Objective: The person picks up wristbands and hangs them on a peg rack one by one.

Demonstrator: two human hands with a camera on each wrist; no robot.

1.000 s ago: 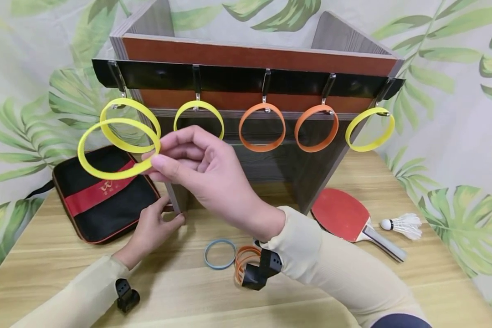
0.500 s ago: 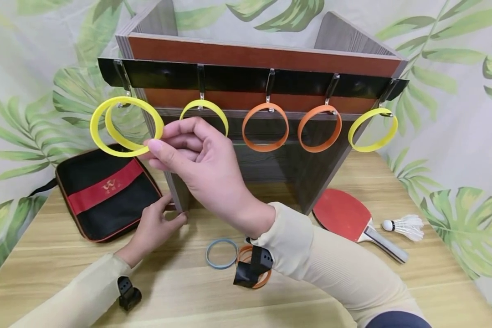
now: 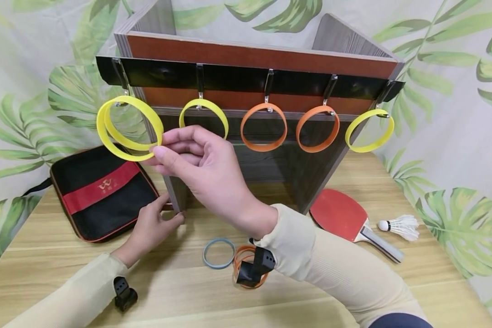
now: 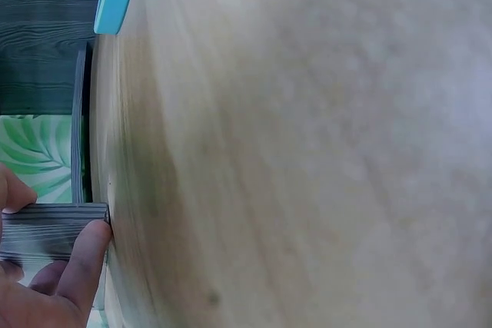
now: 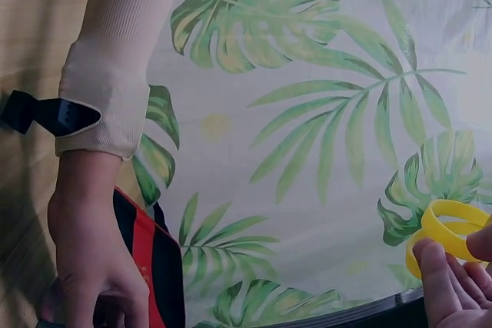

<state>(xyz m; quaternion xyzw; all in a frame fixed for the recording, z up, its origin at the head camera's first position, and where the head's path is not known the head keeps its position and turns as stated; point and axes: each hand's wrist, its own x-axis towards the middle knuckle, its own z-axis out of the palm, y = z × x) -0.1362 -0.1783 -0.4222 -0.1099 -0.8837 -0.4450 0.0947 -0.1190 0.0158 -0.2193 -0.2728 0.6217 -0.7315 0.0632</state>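
Observation:
My right hand (image 3: 217, 182) pinches a yellow wristband (image 3: 136, 158) by its right side, thumb in front. That band overlaps another yellow wristband on the leftmost hook (image 3: 121, 75) of a black strip (image 3: 233, 78). In the right wrist view, both yellow bands (image 5: 455, 210) show at the fingertips of the right hand (image 5: 446, 289). Low on the left, my left hand (image 3: 147, 230) grips the foot of the wooden stand's side panel (image 4: 50, 228), thumb and fingers on opposite faces. One yellow band (image 3: 213, 105), two orange bands (image 3: 263, 147) and a rightmost yellow band (image 3: 371, 149) hang further along.
A black zip case (image 3: 106, 214) with a red stripe lies left of the stand. On the tabletop are a blue band (image 3: 219, 267) and several orange bands (image 3: 246, 249), partly behind the right wrist camera. A red paddle (image 3: 338, 214) and a shuttlecock (image 3: 399, 226) lie at right.
The held yellow wristband has moved up and right, from below-left of the leftmost hanging band to overlapping it near the hook. My left hand stays on the panel.

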